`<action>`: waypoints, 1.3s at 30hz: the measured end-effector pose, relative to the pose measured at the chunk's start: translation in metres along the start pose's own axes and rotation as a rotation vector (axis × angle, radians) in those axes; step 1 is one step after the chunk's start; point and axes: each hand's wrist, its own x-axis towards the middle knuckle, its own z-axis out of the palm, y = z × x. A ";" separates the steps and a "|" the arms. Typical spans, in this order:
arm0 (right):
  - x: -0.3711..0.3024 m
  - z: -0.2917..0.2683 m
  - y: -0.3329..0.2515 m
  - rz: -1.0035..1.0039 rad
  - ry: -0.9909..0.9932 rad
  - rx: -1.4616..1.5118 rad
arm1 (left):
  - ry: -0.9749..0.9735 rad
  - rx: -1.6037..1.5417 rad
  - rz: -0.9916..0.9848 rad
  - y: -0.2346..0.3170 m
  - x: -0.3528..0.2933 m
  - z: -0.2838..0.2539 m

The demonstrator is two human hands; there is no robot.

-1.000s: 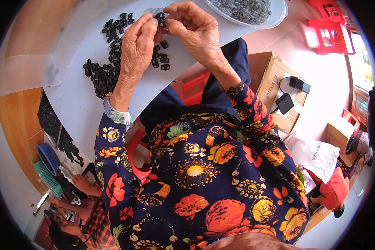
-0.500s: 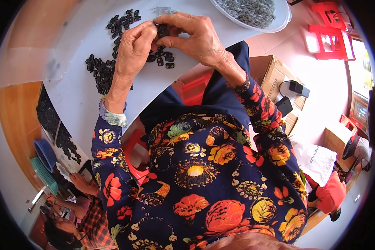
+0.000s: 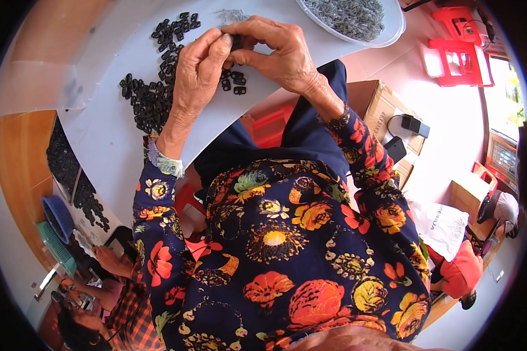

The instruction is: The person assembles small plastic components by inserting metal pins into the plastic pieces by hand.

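Observation:
Over the white table (image 3: 108, 164), both my hands meet at one small black plastic piece (image 3: 236, 42). My left hand (image 3: 198, 73) is closed, its thumb and forefinger pressed together at the piece's left side. From the right, my right hand (image 3: 284, 55) curls thumb and forefinger round it; the fingers hide most of the piece. A heap of similar black plastic pieces (image 3: 149, 105) spreads beside and beyond my left wrist. Just under my hands lies a smaller group of black pieces (image 3: 235, 82). Thin clear slivers (image 3: 231, 16) lie on the table beyond my fingers.
A clear round basin (image 3: 397, 26) full of small translucent grey pieces stands at the far right. Right of my legs is a cardboard box (image 3: 369, 96) with black devices on it. Red stools (image 3: 459, 61) stand beyond. A person in a checked shirt (image 3: 132, 316) sits at lower left.
My left hand has shifted slightly right and turned, its thumb now lying over the black piece's left side. My right hand has barely moved, and the piece is more covered.

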 end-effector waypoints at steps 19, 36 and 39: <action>-0.003 0.003 -0.002 -0.045 0.059 -0.052 | 0.057 -0.053 -0.021 -0.011 0.000 0.009; -0.003 0.000 -0.002 0.078 -0.022 0.026 | -0.003 -0.128 -0.063 -0.007 -0.003 0.013; -0.004 0.000 -0.004 0.084 -0.016 0.048 | -0.015 -0.119 -0.084 -0.004 -0.004 0.013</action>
